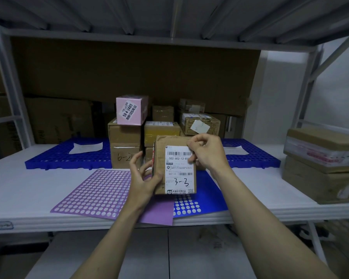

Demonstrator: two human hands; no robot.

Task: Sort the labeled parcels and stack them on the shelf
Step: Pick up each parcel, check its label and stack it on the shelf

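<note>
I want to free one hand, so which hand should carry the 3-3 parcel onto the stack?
Probably the left hand: it grips the 3-3 parcel along its side edge, bearing it. The right hand only pinches the label's upper corner.

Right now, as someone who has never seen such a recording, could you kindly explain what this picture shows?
It is one picture from a camera worn on a person's head, looking down at their bare hands; no machine is involved. The left hand and right hand together hold a brown parcel whose label has "3-3" handwritten on it. Beneath lie a purple dotted sheet and a blue one on a white shelf. Behind, on a blue grid mat, stand stacked boxes, a pink box topmost.
</note>
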